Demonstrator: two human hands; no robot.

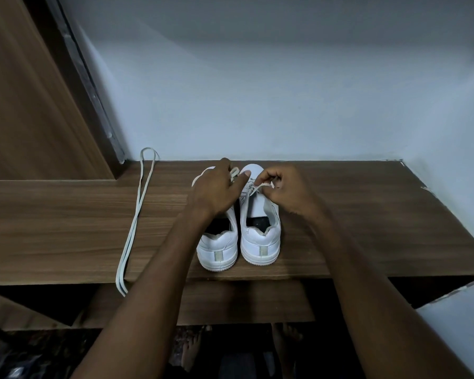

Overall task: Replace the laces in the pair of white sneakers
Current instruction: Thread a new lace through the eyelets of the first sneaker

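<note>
The brown wood-grain table [367, 228] is carrying everything, its far edge butting against the pale wall [257, 91] and a wooden panel [25, 91] rising past its far left corner. You are standing at the near edge with both forearms reaching over it.

The pair of white sneakers is sitting side by side around the middle of the table, heels toward the near edge and toes pointing at the far edge. The left sneaker [219, 247] is lying partly under your left wrist; the right sneaker [260, 239] is just beside it, the two nearly touching along their inner sides.

Your left hand [216, 187] is resting over the front of the left sneaker, its grip curling around a bit of lace near the gap between the two toes; exactly which strand it is holding is hard to tell. Your right hand [288, 187] is hovering over the tongue of the right sneaker, its grip narrow and pinching the lace end [257, 187], which is running down to the eyelets.

A loose white lace [136, 214] is lying well apart to the left, folded double, its loop near the far edge and its two ends hanging just over the near edge.
</note>
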